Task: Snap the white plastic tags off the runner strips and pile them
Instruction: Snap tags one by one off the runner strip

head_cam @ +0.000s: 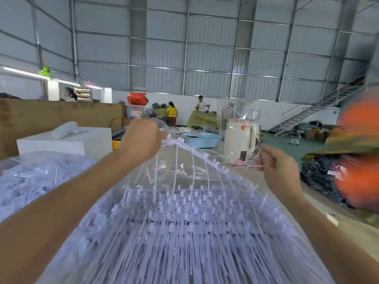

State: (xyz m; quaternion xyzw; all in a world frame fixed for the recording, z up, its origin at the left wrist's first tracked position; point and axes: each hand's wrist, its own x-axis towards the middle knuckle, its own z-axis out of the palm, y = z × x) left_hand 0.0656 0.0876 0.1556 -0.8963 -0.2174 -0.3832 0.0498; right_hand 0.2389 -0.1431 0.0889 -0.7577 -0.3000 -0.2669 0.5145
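Above the big pile of tags (pixel 184 232) on the table (pixel 356 232), we held up a runner strip (pixel 196 152). Our left hand (pixel 141 138) curled tight round its far end. Our right hand (pixel 276 165) pinched a few thin white tags (pixel 251 166) near the strip's other end, beside a white kettle (pixel 239 140).

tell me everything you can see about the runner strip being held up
The runner strip is a thin white plastic bar, bowed and slanting down from left to right above the pile of tags. Small stubs line it, and several long thin tags still hang from it. The left hand grips its upper end; the right hand pinches loose strands near its lower end.
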